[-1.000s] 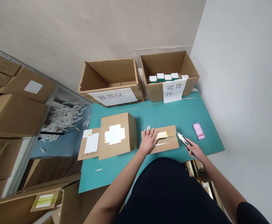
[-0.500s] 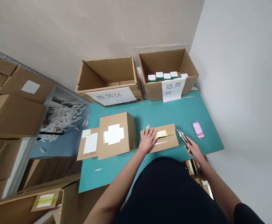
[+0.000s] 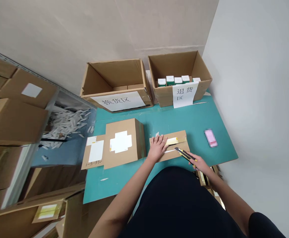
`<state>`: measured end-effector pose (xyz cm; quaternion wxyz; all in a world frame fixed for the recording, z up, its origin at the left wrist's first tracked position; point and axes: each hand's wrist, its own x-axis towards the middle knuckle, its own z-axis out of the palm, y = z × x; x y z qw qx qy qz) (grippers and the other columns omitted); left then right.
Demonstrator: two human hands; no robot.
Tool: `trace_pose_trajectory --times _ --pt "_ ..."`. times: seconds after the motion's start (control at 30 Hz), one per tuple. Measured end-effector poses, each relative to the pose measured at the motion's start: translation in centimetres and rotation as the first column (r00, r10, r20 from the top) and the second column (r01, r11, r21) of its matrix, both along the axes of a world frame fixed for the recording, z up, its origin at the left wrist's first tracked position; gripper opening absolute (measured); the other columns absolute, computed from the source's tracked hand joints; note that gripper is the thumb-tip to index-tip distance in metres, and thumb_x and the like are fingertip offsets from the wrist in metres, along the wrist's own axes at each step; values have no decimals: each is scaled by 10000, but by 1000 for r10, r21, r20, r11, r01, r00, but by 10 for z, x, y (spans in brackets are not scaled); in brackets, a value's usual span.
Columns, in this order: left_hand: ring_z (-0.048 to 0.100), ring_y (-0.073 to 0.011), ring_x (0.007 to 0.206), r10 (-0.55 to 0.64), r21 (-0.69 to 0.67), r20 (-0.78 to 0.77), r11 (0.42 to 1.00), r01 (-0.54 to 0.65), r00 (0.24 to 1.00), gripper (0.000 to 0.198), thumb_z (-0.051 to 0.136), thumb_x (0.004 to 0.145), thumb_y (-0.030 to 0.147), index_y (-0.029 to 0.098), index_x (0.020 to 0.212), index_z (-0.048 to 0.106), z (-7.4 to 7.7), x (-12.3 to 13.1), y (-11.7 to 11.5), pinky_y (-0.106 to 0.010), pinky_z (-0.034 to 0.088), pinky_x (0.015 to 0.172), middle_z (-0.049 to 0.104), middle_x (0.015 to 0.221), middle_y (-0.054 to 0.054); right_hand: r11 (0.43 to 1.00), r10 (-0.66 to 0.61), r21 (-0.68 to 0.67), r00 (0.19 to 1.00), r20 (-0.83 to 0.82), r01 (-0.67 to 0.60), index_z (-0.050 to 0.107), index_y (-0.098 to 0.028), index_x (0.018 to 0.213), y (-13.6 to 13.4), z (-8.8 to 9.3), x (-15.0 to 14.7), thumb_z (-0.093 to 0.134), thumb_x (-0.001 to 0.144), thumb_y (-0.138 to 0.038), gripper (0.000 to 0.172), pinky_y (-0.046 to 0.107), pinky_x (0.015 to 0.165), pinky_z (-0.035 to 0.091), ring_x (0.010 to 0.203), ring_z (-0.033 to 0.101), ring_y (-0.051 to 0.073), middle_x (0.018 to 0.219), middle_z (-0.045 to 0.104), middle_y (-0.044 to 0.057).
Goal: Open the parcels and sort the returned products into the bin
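Cutting work at the carton [image 3: 171, 147] appears to be the step in hand: the carton rests on the counter [image 3: 196, 115], and the left hand [image 3: 157, 149] bears on its left end, fingers spread and gripping nothing. The right hand [image 3: 199, 164], at the carton's near right corner, has its fingers closed around the knife [image 3: 186, 155]. The blade points left across the carton, its tip by the white strip [image 3: 169, 151] (contact with the surface cannot be confirmed). The next move should call for a shallow blade, steady pressure on the carton's left end, and left fingers clear of the cutting line. Compared with the frame half a second earlier, the knife has shifted from just beyond the carton's right end to above its near right part; the left hand and carton are nearly unmoved, and the big box [image 3: 121, 142] remains left of the carton.
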<state>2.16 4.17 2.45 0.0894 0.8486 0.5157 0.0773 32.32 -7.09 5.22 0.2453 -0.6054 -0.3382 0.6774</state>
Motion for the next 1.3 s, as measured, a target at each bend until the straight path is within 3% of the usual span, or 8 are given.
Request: trace_pose_trajectory --times 0.17,0.23,0.6,0.87,1.3 --pt "382 -355 1453 9 -6 11 1000 -9 1000 500 419 1014 429 253 1471 519 -1 -1 0 -590 227 1201 515 1522 -127 962 -261 94 965 23 258 432 -273 1537 -3 -1 11 682 798 -562 832 174 340 322 435 487 73 800 667 4" --pt "382 -358 1451 0 -8 10 1000 0 1000 500 409 1018 426 248 1472 518 0 -1 0 -596 228 1199 515 1522 -124 950 -298 114 954 45 291 417 -275 1545 4 0 24 691 788 -564 855 175 335 331 435 491 76 786 658 -4" --pt "402 -359 1433 -11 0 20 1000 11 1000 486 423 1017 434 251 1451 540 1 -4 0 -579 243 1198 540 1506 -99 979 -166 124 986 25 162 412 -244 1543 39 2 33 671 795 -570 856 185 344 331 459 507 82 795 647 -10" --pt "408 -353 1437 -26 5 36 1000 26 999 468 440 1013 421 263 1439 551 1 -4 -1 -581 243 1202 549 1499 -92 996 -57 67 998 17 56 371 -237 1562 34 1 44 673 783 -568 899 181 338 322 432 496 71 777 634 -32" --pt "412 -353 1439 -48 10 38 999 48 998 471 424 1018 410 242 1440 551 -4 -8 -1 -582 245 1207 545 1500 -102 998 -34 45 999 9 33 371 -249 1561 19 3 48 656 803 -564 868 182 342 329 429 498 74 777 635 -35"
